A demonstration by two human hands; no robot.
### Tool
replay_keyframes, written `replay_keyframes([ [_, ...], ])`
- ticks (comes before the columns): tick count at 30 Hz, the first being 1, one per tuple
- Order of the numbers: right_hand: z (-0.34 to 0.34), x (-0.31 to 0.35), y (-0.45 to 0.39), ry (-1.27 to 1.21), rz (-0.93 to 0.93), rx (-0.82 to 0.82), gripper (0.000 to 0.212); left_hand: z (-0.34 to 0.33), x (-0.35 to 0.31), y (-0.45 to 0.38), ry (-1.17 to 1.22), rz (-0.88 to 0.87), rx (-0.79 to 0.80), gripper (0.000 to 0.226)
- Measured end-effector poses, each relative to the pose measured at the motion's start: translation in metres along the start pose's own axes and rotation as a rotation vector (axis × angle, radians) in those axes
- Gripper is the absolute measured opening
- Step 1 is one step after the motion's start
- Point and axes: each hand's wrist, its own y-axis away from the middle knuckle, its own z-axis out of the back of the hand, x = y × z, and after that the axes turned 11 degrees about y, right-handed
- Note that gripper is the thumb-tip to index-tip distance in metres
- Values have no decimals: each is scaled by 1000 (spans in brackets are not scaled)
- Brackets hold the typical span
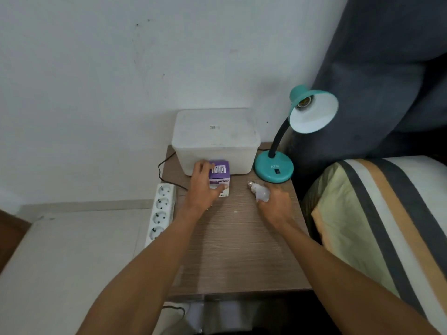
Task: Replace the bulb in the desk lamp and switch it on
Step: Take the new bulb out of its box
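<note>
A white wall (pixel 121 68) backs a small wood-grain counter (pixel 237 250) set in a corner, with a bed (pixel 387 213) in striped bedding along its right side and dark fabric (pixel 387 68) hanging above that. At the back of the counter sits a white lidded tub (pixel 217 134). Just right of it stands a teal lamp (pixel 274 168), its black neck curving up to a shade tilted toward the camera; the socket (pixel 305 100) inside the shade has no bulb in it. A black switch shows on the lamp base.

The left hand (pixel 205 189) holds a purple and white box (pixel 219 176) standing on the counter against the front of the tub, fingers (pixel 202 166) curled over its top left edge and thumb across its front. The right hand (pixel 277 204) grips a white bulb (pixel 260 191) low over the counter near the lamp base, its fingers wrapped round the glass and the screw cap pointing up and left. The two hands are apart.

A white power strip (pixel 160 211) lies along the counter's left edge, and a black cord (pixel 164 165) runs behind the tub.
</note>
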Motion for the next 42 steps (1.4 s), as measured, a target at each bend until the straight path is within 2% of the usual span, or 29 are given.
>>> replay_keyframes([
  [6,3,1,-4,21,-5,61,53,3,-2,0,48,-4,-2,65],
  [9,13,5,-4,18,52,-2,52,10,-3,4,50,-19,-6,67],
  [13,34,30,-10,-69,250,-59,43,17,-3,13,77,-26,-6,69],
  [15,42,48,-15,-31,371,-51,38,18,-2,18,95,-23,-7,74],
  [20,50,84,-18,154,633,118,36,18,-8,30,68,4,42,99],
  [25,44,87,-20,281,743,182,31,17,-3,30,103,12,67,94],
  [29,44,92,-25,337,755,223,29,13,1,33,209,39,60,94],
  [35,42,95,-31,360,782,245,18,9,4,34,236,32,47,98],
  [39,43,88,-28,234,789,230,24,6,7,33,226,26,52,98],
  [42,43,85,-25,97,696,173,27,5,9,33,223,7,48,98],
])
